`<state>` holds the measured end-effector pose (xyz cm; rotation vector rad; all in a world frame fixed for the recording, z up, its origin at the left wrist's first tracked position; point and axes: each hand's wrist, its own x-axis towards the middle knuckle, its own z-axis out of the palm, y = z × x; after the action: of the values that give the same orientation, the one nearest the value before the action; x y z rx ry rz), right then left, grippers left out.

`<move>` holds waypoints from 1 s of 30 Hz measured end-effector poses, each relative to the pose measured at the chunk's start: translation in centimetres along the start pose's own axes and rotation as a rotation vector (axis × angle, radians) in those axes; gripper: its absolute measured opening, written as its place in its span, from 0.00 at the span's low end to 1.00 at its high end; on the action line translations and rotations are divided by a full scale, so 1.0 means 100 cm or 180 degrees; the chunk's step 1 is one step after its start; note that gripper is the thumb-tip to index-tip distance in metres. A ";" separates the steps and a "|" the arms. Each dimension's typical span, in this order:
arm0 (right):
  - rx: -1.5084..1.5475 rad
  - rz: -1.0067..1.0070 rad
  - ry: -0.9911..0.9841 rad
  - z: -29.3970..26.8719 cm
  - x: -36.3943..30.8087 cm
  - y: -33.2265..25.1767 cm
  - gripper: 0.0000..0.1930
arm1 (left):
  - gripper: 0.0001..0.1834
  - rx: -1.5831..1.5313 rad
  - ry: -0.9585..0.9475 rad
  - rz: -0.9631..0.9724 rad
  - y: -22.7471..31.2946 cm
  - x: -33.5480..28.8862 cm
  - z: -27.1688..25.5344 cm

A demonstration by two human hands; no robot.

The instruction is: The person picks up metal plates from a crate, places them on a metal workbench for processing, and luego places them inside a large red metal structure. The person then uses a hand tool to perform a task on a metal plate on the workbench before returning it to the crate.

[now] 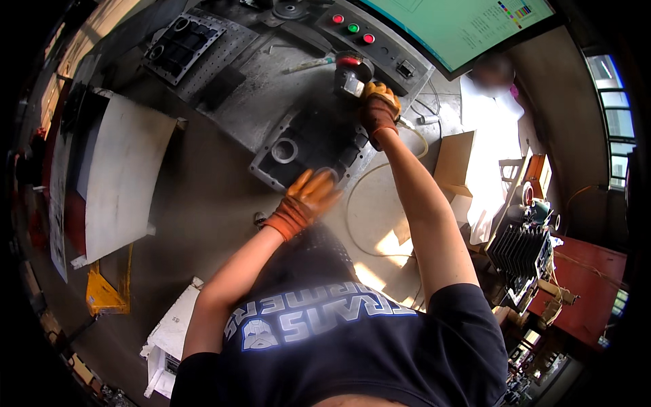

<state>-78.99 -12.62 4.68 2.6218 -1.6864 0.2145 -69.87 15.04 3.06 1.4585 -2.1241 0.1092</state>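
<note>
My right hand (pixel 381 108), in an orange and brown work glove, is closed around the rear of a red and silver angle grinder (pixel 351 80), above the far right of a dark metal plate. The rectangular plate (pixel 315 136) has a raised round ring, recessed dark areas and holes along its lighter rim. At the plate's near edge is my left hand (pixel 308 197), also gloved in orange. Its fingers stretch forward, somewhat blurred by motion, and hold nothing that I can see. Whether its fingertips touch the plate, I cannot tell.
A similar plate (pixel 182 46) lies at the workbench's far left. Behind the grinder stands a control panel (pixel 380 44) with red and green buttons, below a monitor (pixel 468 27). A pale hose (pixel 349 207) loops down at the right. Another person (pixel 494 74) is beyond the monitor.
</note>
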 end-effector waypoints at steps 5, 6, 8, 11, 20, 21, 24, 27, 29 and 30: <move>0.0019 -0.0550 -0.0230 -0.025 0.003 0.010 0.25 | 0.22 0.0155 -0.0287 0.0056 -0.021 0.003 -0.007; 0.0104 -0.0549 -0.0354 -0.028 0.002 0.012 0.27 | 0.23 0.0188 -0.0329 0.0047 -0.022 0.002 -0.020; 0.0055 -0.0563 -0.0225 -0.028 -0.003 0.022 0.26 | 0.23 0.0230 -0.0306 -0.0143 -0.024 -0.008 -0.046; -0.0122 -0.0683 0.0134 -0.030 -0.017 0.032 0.18 | 0.22 0.0312 -0.0200 -0.0795 -0.030 -0.035 -0.097; 0.2203 -0.0576 0.0101 -0.108 -0.079 -0.101 0.14 | 0.19 -0.0367 0.0689 -0.4058 -0.152 -0.164 -0.174; 0.3263 -0.0446 -0.0503 -0.111 -0.083 -0.130 0.16 | 0.17 -0.0409 0.1036 -0.3886 -0.174 -0.165 -0.180; 0.5129 -0.0049 -0.2062 -0.122 -0.073 -0.215 0.18 | 0.17 -0.1232 0.1378 -0.4157 -0.272 -0.178 -0.194; 0.5517 0.0316 -0.2114 -0.099 -0.041 -0.294 0.20 | 0.19 -0.1460 0.1508 -0.3736 -0.376 -0.142 -0.213; 0.6040 0.1038 -0.2093 -0.084 -0.014 -0.341 0.23 | 0.19 -0.1561 0.1479 -0.3402 -0.443 -0.113 -0.222; 0.6045 0.1399 -0.2198 -0.074 -0.001 -0.359 0.23 | 0.19 -0.1732 0.1444 -0.3294 -0.475 -0.107 -0.223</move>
<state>-47.31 3.09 14.13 3.2113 -3.3965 1.9960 -16.43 12.82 5.41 1.7598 -0.7787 -0.4438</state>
